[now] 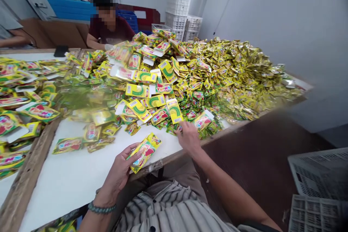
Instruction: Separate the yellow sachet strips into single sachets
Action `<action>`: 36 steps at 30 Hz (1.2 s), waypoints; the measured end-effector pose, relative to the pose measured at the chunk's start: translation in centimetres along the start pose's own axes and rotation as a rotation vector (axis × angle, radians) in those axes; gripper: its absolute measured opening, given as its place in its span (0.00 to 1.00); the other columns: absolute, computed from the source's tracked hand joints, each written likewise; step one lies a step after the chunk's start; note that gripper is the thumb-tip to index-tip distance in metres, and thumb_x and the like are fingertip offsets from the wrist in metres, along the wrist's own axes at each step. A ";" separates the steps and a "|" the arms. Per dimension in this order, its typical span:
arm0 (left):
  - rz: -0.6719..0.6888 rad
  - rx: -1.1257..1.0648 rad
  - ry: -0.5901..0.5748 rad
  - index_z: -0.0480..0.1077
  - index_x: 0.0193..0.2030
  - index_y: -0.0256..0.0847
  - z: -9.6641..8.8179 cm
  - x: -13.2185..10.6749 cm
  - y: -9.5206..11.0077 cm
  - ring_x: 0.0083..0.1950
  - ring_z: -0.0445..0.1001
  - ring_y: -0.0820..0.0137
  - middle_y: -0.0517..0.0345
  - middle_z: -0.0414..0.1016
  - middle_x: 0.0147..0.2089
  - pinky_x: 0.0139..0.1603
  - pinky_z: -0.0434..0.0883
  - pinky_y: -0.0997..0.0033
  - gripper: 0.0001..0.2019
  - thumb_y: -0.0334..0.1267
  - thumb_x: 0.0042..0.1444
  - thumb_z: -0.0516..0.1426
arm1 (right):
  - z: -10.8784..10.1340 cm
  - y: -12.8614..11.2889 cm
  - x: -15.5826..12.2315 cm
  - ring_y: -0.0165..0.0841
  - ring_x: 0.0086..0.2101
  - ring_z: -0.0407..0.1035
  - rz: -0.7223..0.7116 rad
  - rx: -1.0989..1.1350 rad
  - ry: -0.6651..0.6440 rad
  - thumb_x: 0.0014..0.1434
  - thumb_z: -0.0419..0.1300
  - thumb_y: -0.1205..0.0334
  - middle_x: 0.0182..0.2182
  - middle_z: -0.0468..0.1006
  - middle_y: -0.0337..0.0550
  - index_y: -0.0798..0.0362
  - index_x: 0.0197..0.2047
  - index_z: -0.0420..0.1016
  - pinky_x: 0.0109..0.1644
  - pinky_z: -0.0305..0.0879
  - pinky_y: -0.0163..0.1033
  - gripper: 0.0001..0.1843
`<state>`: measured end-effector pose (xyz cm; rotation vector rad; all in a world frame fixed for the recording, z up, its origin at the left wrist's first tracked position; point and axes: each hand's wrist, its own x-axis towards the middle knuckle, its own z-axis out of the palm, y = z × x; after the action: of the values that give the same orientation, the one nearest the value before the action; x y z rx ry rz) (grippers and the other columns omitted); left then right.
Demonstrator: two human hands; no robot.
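Note:
My left hand (pixel 119 172) is closed around a small stack of yellow-green snack packets (pixel 144 151), held just above the near edge of the white table (pixel 70 177). My right hand (pixel 189 137) reaches into the front of the big heap of yellow packets (pixel 233 76); its fingers curl down onto packets there, and I cannot make out whether they grip one. Larger yellow cards with green arcs (pixel 138 90) lie piled in the middle of the table.
A person in a dark red top (pixel 108 30) sits at the far side of the table. More packets (pixel 24 94) cover the left part. White crates (pixel 179 3) are stacked at the back; grey crates (pixel 318 188) stand on the floor at right.

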<state>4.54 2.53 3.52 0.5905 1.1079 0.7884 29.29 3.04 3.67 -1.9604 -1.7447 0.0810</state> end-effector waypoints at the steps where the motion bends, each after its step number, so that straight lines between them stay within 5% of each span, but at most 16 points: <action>1: 0.013 0.006 0.009 0.71 0.50 0.40 0.0 0.1 0.0 0.34 0.79 0.71 0.55 0.81 0.43 0.33 0.74 0.78 0.30 0.38 0.37 0.71 | 0.0 0.7 0.2 0.43 0.43 0.64 0.045 -0.111 0.018 0.55 0.62 0.62 0.41 0.74 0.55 0.59 0.48 0.70 0.47 0.58 0.43 0.17; 5: 0.052 0.067 0.056 0.72 0.49 0.40 -0.4 0.5 -0.3 0.36 0.79 0.70 0.54 0.80 0.46 0.35 0.74 0.77 0.29 0.40 0.37 0.71 | 1.9 1.6 0.0 0.42 0.40 0.65 0.020 -0.091 -0.066 0.55 0.61 0.66 0.38 0.75 0.53 0.58 0.44 0.70 0.44 0.58 0.42 0.12; 8: 0.086 0.143 0.097 0.73 0.49 0.40 -0.8 0.5 -0.4 0.37 0.79 0.68 0.53 0.80 0.46 0.37 0.74 0.74 0.29 0.43 0.37 0.70 | 3.3 0.2 -0.4 0.36 0.35 0.65 0.054 0.284 -0.081 0.57 0.58 0.62 0.32 0.74 0.45 0.55 0.35 0.69 0.38 0.59 0.38 0.05; 13: 0.144 0.193 0.091 0.74 0.49 0.38 -1.4 -0.2 0.1 0.41 0.79 0.64 0.52 0.80 0.46 0.42 0.75 0.71 0.29 0.44 0.38 0.70 | 3.7 -3.1 0.4 0.27 0.22 0.54 0.111 0.885 -0.331 0.52 0.61 0.49 0.18 0.59 0.31 0.51 0.24 0.61 0.25 0.50 0.33 0.18; 16: 0.099 0.113 0.041 0.73 0.51 0.37 -1.7 -0.6 0.2 0.40 0.79 0.63 0.50 0.81 0.45 0.42 0.75 0.69 0.31 0.44 0.38 0.70 | 4.1 -4.0 0.7 0.25 0.21 0.46 0.078 0.865 -0.421 0.46 0.65 0.48 0.16 0.50 0.29 0.51 0.19 0.54 0.24 0.43 0.32 0.24; 23: 0.216 0.142 0.037 0.73 0.52 0.38 -2.5 -0.6 -0.7 0.47 0.78 0.60 0.50 0.78 0.51 0.48 0.75 0.67 0.29 0.45 0.42 0.68 | 4.3 -3.7 1.1 0.23 0.20 0.47 0.060 0.868 -0.603 0.42 0.68 0.49 0.15 0.52 0.29 0.53 0.17 0.58 0.23 0.43 0.31 0.24; 32: 0.260 0.195 0.039 0.74 0.51 0.39 -2.8 -0.7 -0.3 0.50 0.76 0.59 0.52 0.77 0.53 0.51 0.74 0.65 0.29 0.45 0.40 0.69 | 4.7 -4.9 1.0 0.23 0.19 0.51 0.276 0.917 -0.396 0.36 0.71 0.53 0.16 0.58 0.28 0.53 0.25 0.63 0.21 0.47 0.30 0.22; 36: 0.182 0.140 0.017 0.73 0.51 0.38 -3.0 -0.9 -0.5 0.44 0.79 0.61 0.50 0.79 0.49 0.46 0.75 0.66 0.30 0.44 0.39 0.69 | 4.0 -5.6 0.5 0.23 0.20 0.52 0.217 0.899 -0.407 0.35 0.71 0.52 0.17 0.59 0.29 0.52 0.25 0.64 0.21 0.48 0.30 0.21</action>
<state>1.65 1.62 2.66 0.8124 1.1427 0.8783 22.76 5.07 2.57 -1.4704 -1.3222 1.1856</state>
